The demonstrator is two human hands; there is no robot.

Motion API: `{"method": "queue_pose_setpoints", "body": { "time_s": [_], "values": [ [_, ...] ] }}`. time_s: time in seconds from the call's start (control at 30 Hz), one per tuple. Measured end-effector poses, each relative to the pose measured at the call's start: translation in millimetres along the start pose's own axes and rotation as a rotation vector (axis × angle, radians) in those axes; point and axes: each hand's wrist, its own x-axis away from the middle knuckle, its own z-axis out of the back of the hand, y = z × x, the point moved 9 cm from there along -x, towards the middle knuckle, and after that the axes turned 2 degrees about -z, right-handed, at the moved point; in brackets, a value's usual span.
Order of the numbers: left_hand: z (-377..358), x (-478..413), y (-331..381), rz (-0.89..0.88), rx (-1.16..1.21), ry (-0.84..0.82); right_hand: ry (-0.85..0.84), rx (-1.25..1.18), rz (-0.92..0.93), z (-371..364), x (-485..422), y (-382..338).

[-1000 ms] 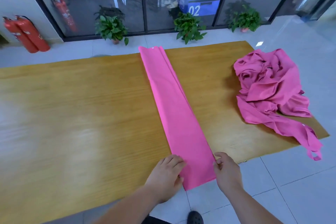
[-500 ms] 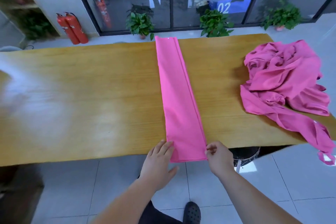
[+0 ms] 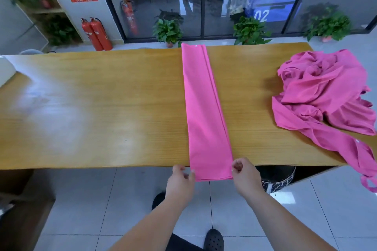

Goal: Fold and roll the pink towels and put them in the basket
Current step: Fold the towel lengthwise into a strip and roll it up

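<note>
— So, how far along is the folding?
— One long pink cloth towel (image 3: 204,112), folded into a narrow strip, lies across the yellow wooden bench (image 3: 102,108), its near end hanging over the edge. It is folded, not yet rolled.
— And the hands?
— The left hand (image 3: 180,181) and right hand (image 3: 244,175) each pinch a near corner, grip closed on the cloth.
— What remains?
— A crumpled heap of pink towels (image 3: 326,91) waits at the bench's right end. A dark wire basket (image 3: 275,176) sits beneath; its contents are hidden.
</note>
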Motion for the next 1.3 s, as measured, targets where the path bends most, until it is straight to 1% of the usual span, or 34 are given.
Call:
{"method": "queue_pose_setpoints", "body": {
  "time_s": [0.03, 0.1, 0.13, 0.2, 0.27, 0.43, 0.6, 0.8, 0.97, 1.0, 1.07, 1.17, 1.2, 1.23, 1.3],
  "values": [
    [-3.9, -2.4, -7.7, 0.093, 0.133, -0.012, 0.008, -0.066, 0.050, 2.9, 2.1, -13.0],
    [-12.9, -9.8, -17.4, 0.182, 0.344, -0.047, 0.063, -0.179, 0.145, 13.8, 5.1, -32.8],
    [-16.1, -11.5, -17.1, 0.196, 0.410, -0.074, 0.098, -0.201, 0.141, 18.7, 3.7, -30.6],
    [-19.3, -12.7, -16.3, 0.213, 0.467, -0.117, 0.128, -0.168, 0.014, 20.6, -2.0, -6.7],
    [-22.1, -9.7, -17.0, 0.235, 0.473, -0.150, 0.099, -0.099, -0.097, 14.4, -7.2, 22.8],
    [-32.6, -9.1, -16.7, 0.263, 0.492, -0.238, 0.084, -0.091, -0.112, 10.2, -11.9, 28.9],
    [-34.5, -8.9, -6.9, 0.248, 0.491, -0.241, 0.116, -0.069, -0.055, 16.0, -5.5, 27.5],
    [-35.2, -11.5, -4.4, 0.236, 0.454, -0.220, 0.022, -0.078, -0.116, 10.9, -7.3, 40.1],
    [-23.4, -11.1, -6.9, 0.166, 0.433, -0.197, -0.073, -0.203, -0.114, 5.0, -7.1, 45.7],
    [-19.5, -9.7, -11.2, 0.153, 0.416, -0.177, -0.103, -0.199, -0.106, 2.8, -4.7, 47.1],
    [-13.2, -6.1, -26.9, 0.143, 0.307, -0.146, -0.186, -0.124, -0.073, -4.4, 3.1, 50.7],
    [-7.9, 3.0, -54.7, 0.155, 0.067, -0.150, -0.345, 0.118, -0.026, -22.2, 17.7, 62.0],
    [-4.9, 7.0, -59.0, 0.154, -0.014, -0.149, -0.372, 0.216, -0.011, -25.7, 20.0, 64.9],
    [0.5, 9.8, -57.5, 0.136, -0.115, -0.129, -0.353, 0.310, 0.009, -24.4, 19.0, 64.1],
    [17.5, 8.6, -36.9, 0.028, -0.344, -0.017, -0.219, 0.446, 0.116, -12.0, 10.9, 42.1]
  ]
}}
